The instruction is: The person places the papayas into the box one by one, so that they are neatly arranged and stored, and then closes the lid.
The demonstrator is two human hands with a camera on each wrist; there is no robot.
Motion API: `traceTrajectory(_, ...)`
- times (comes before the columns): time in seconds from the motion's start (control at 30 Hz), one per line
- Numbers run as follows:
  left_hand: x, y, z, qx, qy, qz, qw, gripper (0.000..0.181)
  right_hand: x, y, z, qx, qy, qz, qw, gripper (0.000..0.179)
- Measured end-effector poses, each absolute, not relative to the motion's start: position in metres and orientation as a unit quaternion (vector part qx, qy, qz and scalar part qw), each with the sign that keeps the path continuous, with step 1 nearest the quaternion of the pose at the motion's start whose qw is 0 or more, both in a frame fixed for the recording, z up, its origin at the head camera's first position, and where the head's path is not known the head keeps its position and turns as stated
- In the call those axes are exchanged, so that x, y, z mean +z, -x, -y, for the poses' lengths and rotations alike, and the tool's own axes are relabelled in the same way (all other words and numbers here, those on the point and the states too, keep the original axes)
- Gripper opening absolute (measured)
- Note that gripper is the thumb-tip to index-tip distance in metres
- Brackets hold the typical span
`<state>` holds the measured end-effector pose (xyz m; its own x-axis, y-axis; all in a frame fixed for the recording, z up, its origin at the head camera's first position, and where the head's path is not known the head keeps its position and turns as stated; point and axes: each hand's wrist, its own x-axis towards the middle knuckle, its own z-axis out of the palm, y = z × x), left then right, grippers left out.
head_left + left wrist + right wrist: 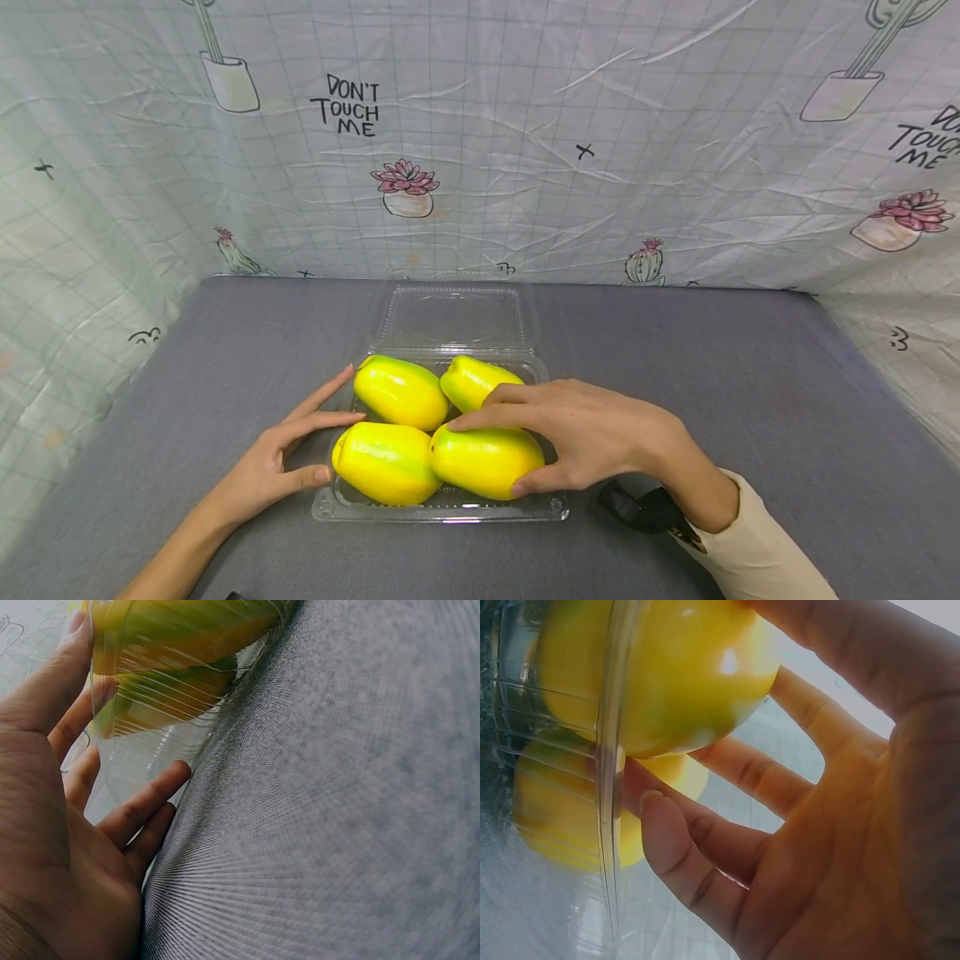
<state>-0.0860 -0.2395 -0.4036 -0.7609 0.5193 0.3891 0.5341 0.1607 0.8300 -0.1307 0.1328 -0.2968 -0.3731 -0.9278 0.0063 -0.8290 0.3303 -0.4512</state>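
Several smooth yellow-green fruits, papaya-like in shape, lie in two rows in a clear plastic clamshell box [442, 515]. My right hand [592, 433] reaches over the box from the right and holds the front right fruit [483, 462], thumb on its near side and fingers over its far side. In the right wrist view, the fingers [754, 776] curve around that fruit [697, 682]. My left hand [262, 467] lies along the box's left side with its fingers spread, next to the front left fruit [386, 467]. The back left fruit [401, 392] is beside its fingertips. My right hand partly covers the back right fruit [476, 382].
The box's hinged lid [453, 317] lies folded back behind it on the grey tabletop [712, 367]. A printed curtain [510, 108] hangs behind and at both sides. A black strap [637, 507] is at my right wrist.
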Motion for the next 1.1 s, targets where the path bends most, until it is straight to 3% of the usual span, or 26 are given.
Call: traceTrajectory(1.1,-0.4048,0.0848,0.2386,-0.546,0.347,0.763,0.013,0.055,-0.2995,0.1308,-0.1346,-0.186,0.540,-0.807,0.151,0.071)
